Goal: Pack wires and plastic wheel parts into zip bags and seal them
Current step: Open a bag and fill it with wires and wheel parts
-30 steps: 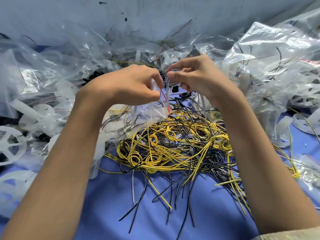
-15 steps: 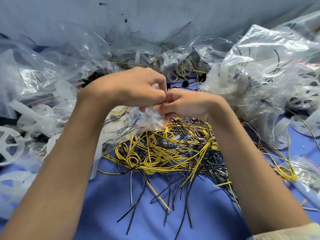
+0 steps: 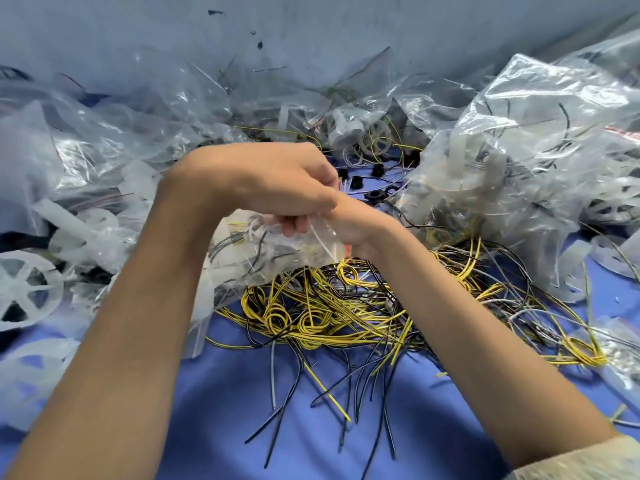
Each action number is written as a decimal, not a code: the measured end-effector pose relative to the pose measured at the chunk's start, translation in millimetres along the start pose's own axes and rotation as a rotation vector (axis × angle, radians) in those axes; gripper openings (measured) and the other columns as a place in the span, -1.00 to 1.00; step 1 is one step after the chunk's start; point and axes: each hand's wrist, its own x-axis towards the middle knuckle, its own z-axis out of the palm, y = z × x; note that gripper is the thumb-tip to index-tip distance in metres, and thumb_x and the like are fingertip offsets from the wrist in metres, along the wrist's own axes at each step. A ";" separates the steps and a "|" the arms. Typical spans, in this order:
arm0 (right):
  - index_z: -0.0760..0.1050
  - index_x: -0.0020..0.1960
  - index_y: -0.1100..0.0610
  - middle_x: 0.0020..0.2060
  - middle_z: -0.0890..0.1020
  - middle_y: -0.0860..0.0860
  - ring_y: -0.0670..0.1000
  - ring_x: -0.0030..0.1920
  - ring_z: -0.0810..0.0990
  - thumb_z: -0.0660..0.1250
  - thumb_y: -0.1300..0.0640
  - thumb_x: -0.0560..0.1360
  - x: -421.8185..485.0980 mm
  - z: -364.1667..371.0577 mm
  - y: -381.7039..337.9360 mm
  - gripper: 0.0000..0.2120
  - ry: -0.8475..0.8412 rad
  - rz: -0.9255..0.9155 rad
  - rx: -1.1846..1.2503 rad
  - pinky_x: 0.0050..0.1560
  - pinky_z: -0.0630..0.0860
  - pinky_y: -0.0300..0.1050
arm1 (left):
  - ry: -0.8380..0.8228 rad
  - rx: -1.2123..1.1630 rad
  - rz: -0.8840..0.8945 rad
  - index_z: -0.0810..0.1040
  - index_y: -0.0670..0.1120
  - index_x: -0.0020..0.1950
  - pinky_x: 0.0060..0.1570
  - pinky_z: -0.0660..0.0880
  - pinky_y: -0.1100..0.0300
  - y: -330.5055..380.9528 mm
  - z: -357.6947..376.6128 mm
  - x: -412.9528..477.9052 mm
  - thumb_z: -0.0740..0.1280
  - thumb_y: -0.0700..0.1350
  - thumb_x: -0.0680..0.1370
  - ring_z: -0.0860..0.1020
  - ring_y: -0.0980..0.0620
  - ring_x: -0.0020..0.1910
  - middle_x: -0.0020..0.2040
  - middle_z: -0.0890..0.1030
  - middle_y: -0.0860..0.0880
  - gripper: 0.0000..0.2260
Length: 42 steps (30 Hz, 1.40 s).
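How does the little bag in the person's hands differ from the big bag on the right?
The little bag is gripped by the left hand and right hand; the big bag lies untouched. The little bag looks far smaller; the big bag bulges. Both are clear plastic holding wires and white parts.

right hand (image 3: 351, 225) slid under left hand (image 3: 273, 181), along zip bag (image 3: 273, 252)

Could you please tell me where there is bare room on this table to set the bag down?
Free for the zip bag: the blue cloth at the near edge, below the wire tangle. Crowded: heaped bags and a white wheel at left, filled bags at right.
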 end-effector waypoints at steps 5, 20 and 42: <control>0.28 -0.38 0.10 -0.40 0.25 0.00 -0.28 -0.46 0.44 -0.08 0.53 0.56 19.8 10.6 0.4 -0.51 0.003 0.026 -0.267 -0.28 0.33 -0.54 | -0.028 -0.010 -0.018 0.49 -0.21 -0.24 -0.33 0.40 0.03 0.4 -0.8 -4.3 0.17 -0.29 0.45 0.43 -0.11 -0.42 -0.34 0.49 -0.26 -0.87; 0.46 -0.28 0.06 -0.41 0.55 -0.10 -0.23 -0.36 0.52 0.14 0.53 0.43 -1.3 -10.3 -13.7 -0.60 0.140 -0.119 -0.107 -0.30 0.47 -0.35 | -0.001 -0.106 0.002 0.51 -0.12 -0.32 -0.41 0.43 0.19 -1.6 -5.7 -7.0 0.17 -0.34 0.47 0.46 -0.01 -0.44 -0.42 0.49 -0.10 -0.76; 0.48 0.13 0.40 0.11 0.54 0.35 0.32 0.18 0.47 0.15 0.22 0.54 -5.9 -26.5 -22.5 -0.71 -0.185 0.156 -0.579 0.20 0.40 0.24 | -0.009 -0.096 0.035 0.58 -0.11 -0.30 -0.51 0.41 0.35 -0.2 -8.5 -11.9 0.17 -0.33 0.44 0.44 0.18 -0.56 -0.55 0.46 0.07 -0.75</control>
